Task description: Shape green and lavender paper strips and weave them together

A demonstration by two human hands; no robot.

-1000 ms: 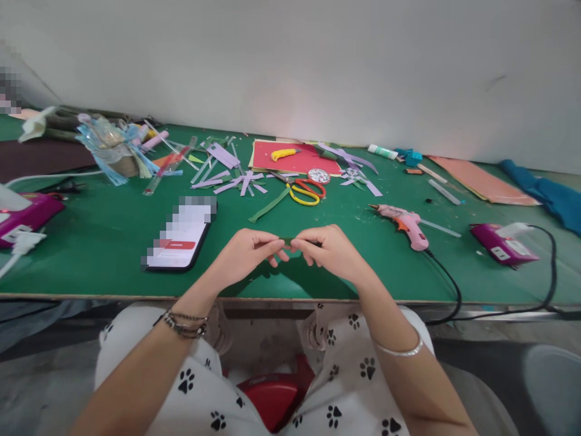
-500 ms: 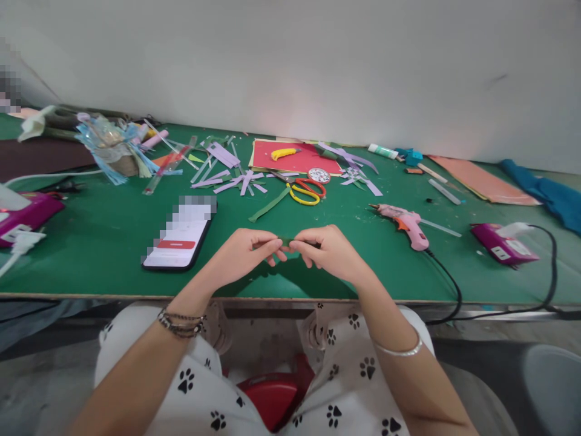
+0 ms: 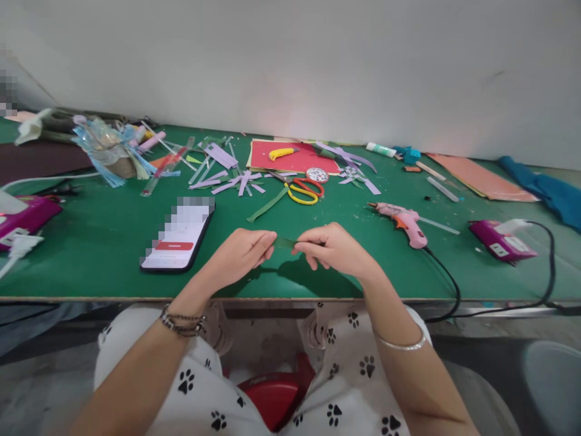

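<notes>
Left hand (image 3: 247, 251) and right hand (image 3: 336, 251) pinch a green strip (image 3: 285, 243), phone (image 3: 181, 236) to their left, glue gun (image 3: 411, 225) right, scissors (image 3: 303, 197) beyond.

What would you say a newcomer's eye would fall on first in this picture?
Probably the bare left hand and bare right hand, holding a thin green strip between them above the green tabletop. The pink plastic glue gun lying to their right would likely stand out next, then the bright yellow cutter on the flat red sheet beyond them.
</notes>
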